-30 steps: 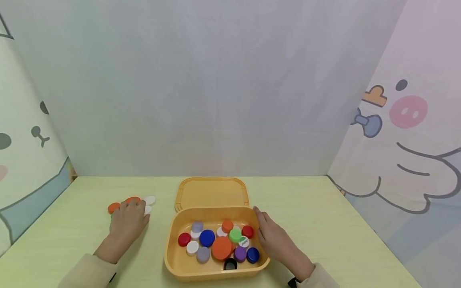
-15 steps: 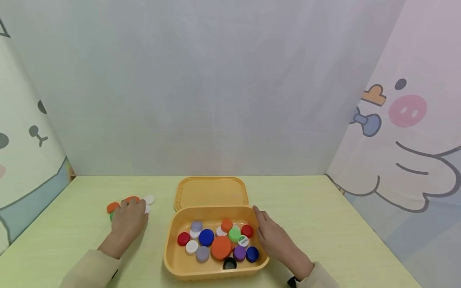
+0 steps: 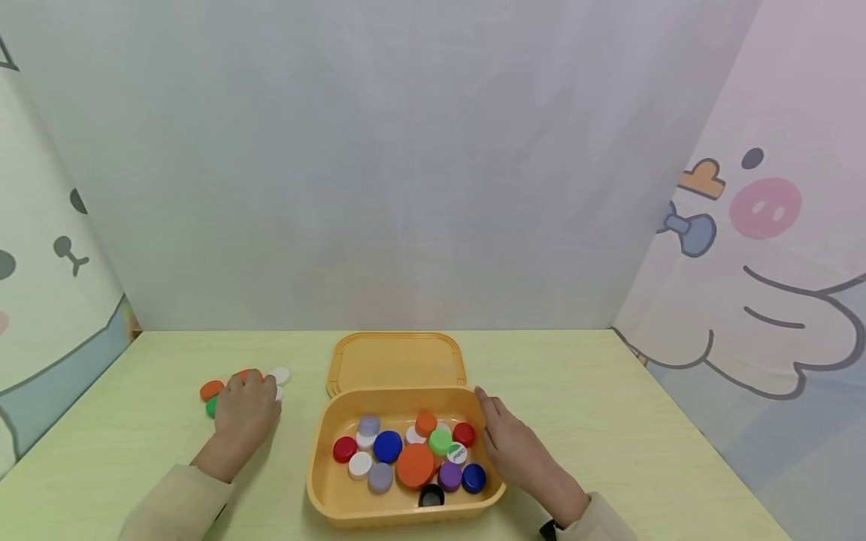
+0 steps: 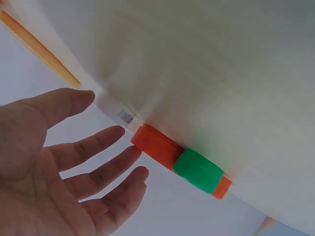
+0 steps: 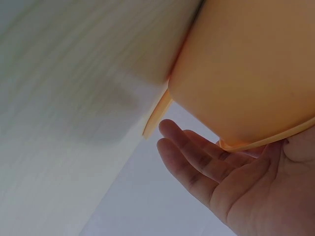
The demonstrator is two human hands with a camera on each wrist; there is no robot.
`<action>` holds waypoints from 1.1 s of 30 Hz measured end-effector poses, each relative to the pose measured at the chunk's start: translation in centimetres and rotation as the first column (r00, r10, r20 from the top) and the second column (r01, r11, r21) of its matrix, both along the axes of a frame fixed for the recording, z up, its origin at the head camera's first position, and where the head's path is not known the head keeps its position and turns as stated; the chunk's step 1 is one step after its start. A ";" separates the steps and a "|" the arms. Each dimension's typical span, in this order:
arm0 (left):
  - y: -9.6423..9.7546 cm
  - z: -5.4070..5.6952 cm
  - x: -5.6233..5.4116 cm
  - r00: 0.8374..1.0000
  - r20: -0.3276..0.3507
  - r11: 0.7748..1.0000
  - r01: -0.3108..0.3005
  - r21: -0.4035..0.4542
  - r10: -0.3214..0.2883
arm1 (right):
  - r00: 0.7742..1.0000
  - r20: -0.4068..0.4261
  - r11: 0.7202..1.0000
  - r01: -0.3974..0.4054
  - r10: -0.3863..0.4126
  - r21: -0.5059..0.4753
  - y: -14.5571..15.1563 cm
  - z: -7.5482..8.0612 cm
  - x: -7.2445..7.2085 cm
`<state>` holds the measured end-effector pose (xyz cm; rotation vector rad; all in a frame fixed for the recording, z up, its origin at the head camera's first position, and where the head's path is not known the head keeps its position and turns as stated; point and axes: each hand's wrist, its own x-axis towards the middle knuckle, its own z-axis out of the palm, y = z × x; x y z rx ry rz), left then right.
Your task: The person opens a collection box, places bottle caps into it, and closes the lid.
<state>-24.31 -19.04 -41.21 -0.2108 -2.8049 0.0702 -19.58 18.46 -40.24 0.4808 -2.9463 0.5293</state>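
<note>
My left hand (image 3: 245,406) hovers low over a small group of bottle caps at the left of the table. An orange cap (image 3: 211,390), a green cap (image 3: 212,406) and a white cap (image 3: 280,376) show around it. In the left wrist view its fingers are spread and loosely bent, fingertips right at another orange cap (image 4: 157,146); a white piece with a printed code (image 4: 126,116) lies beyond thumb and index finger. My right hand (image 3: 517,448) rests with extended fingers along the right rim of a yellow-orange plastic box (image 3: 331,502). Inside are several caps, including a large orange cap (image 3: 416,466).
Behind the box lies its flat yellow-orange lid (image 3: 398,359), partly covered by the box's back rim. A pale grey curtain (image 3: 406,165) rises at the table's (image 3: 643,436) far edge. Panels with cartoon animals flank both sides.
My left hand has shifted slightly right among the loose caps, and more of the green cap shows. The right hand and the box stay in place.
</note>
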 end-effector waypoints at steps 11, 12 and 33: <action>0.3 0.2 -0.2 0.999 0.033 1.000 -0.023 0.000 0.022 | 1.000 0.015 1.000 0.009 -0.009 0.004 0.0 0.0 -0.1; 0.3 0.2 -0.2 0.999 0.038 1.000 -0.025 0.001 0.024 | 1.000 0.016 1.000 0.011 -0.011 0.005 0.0 0.0 -0.1; 0.0 0.2 0.4 1.000 -0.017 0.998 0.001 0.064 0.000 | 1.000 -0.004 1.000 -0.002 0.002 0.006 0.0 -0.2 -0.1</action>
